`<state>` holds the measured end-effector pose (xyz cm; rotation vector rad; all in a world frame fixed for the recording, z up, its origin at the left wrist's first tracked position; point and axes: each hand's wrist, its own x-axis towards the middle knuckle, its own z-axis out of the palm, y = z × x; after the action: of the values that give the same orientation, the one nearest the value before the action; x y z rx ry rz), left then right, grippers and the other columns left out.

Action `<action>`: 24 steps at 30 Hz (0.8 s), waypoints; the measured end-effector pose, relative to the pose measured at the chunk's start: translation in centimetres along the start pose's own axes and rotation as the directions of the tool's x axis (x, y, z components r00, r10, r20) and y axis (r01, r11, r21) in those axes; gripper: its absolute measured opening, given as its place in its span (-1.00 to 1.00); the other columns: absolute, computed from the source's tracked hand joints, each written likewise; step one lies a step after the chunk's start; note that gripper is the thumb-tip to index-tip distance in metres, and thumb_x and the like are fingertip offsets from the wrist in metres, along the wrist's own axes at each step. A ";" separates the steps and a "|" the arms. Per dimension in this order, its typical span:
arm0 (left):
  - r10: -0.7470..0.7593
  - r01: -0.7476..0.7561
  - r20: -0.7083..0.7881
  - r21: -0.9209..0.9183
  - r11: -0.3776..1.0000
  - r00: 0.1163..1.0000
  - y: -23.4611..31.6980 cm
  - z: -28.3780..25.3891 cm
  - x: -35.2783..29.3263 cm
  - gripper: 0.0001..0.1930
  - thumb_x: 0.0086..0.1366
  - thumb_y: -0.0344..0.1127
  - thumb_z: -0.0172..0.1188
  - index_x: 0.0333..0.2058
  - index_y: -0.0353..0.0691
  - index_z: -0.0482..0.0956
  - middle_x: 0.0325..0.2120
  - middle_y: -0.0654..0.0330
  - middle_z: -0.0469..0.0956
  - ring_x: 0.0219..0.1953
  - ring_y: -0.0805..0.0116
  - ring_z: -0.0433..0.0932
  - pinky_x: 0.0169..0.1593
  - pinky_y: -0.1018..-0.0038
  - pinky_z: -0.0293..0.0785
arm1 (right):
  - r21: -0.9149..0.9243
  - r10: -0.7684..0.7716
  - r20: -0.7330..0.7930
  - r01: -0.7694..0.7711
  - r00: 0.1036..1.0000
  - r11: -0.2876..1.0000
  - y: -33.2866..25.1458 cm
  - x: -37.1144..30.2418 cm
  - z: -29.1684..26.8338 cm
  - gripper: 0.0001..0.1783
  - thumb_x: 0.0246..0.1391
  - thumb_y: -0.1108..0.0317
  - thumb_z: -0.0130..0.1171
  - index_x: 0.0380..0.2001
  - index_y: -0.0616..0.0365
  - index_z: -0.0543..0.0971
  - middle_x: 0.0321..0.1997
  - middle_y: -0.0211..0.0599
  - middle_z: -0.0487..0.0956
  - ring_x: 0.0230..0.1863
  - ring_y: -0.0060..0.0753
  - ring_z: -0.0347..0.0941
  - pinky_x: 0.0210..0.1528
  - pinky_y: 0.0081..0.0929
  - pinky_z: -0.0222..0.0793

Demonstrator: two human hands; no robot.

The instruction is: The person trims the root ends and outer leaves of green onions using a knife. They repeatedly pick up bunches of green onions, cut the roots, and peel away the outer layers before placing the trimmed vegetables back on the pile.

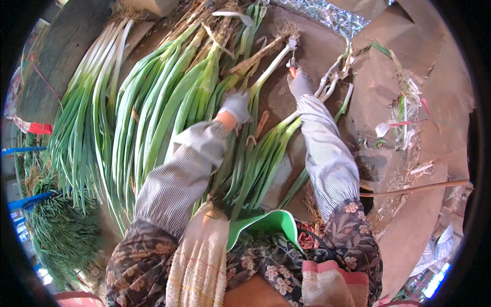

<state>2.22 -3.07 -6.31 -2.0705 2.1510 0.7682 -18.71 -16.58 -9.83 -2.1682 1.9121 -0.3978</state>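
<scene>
My left hand [236, 108], in a pale glove, is closed round the lower leaves of a green onion [273, 65], whose white stem slants up to the right. My right hand [300, 84], also gloved, grips small orange-handled snips [292, 68]. Their metal tip is right at the onion's root end; whether the blades touch it is too small to tell. Left of my left hand lies a thick spread of long green onions [158, 97], some with dry brown outer leaves. Several white-stemmed onions [276, 134] lie under and beside my right forearm.
A neat bunch of white-stemmed onions [97, 87] lies at the far left. Beyond it, lower down, is a large pile of green leaves [61, 230] by blue bars. Trimmed scraps [406, 117] litter the right side, where a thin stick [414, 189] juts across. Near my lap is a green-lined flap [266, 225].
</scene>
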 end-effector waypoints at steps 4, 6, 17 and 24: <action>-0.107 0.105 0.038 0.059 0.993 0.993 0.9 -1.0 1.7 -0.16 -0.08 0.06 0.40 0.12 -0.31 0.36 0.23 -0.04 0.23 0.21 -0.04 0.29 0.20 0.23 0.29 | 0.053 -0.138 0.043 0.135 0.990 0.989 -2.2 -8.8 -1.2 -0.31 0.08 0.09 0.13 0.19 0.27 0.26 -0.35 0.09 0.57 -0.34 0.10 0.55 -0.30 -0.03 0.45; -0.153 0.152 0.077 0.016 0.988 0.985 1.0 -0.5 0.8 -0.22 -0.08 0.09 0.39 0.04 -0.34 0.44 0.18 -0.07 0.29 0.17 -0.03 0.33 0.17 0.24 0.32 | 0.108 -0.155 0.052 0.148 0.987 0.983 -3.0 -14.5 -1.4 -0.30 0.11 0.10 0.12 0.25 0.17 0.22 -0.27 0.11 0.55 -0.38 0.09 0.55 -0.36 -0.08 0.48; -0.149 0.151 -0.068 0.018 0.988 0.986 2.3 2.3 -4.3 -0.43 -0.03 0.00 0.34 -0.13 -0.31 0.59 -0.06 -0.10 0.51 0.01 0.00 0.50 0.09 0.22 0.38 | 0.055 -0.103 0.392 0.089 0.914 0.995 -6.2 -26.3 -4.7 -0.27 0.00 0.45 0.09 0.28 0.18 0.16 -0.09 0.04 0.49 -0.09 0.06 0.47 -0.11 -0.12 0.39; -0.146 0.146 -0.004 0.013 0.989 0.989 1.9 2.1 -4.2 -0.37 -0.10 0.06 0.38 -0.10 -0.26 0.59 -0.05 -0.08 0.51 0.02 0.01 0.49 0.10 0.24 0.39 | -0.028 -0.100 0.337 0.116 0.936 0.993 -5.0 -28.7 -3.5 -0.34 -0.01 0.54 -0.04 0.25 0.23 0.21 -0.08 0.07 0.49 0.03 0.05 0.39 -0.02 -0.09 0.31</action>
<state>0.23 1.58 -6.00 -2.1939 1.9727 0.7328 -18.58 12.52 -6.37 -2.2071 1.6370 0.0045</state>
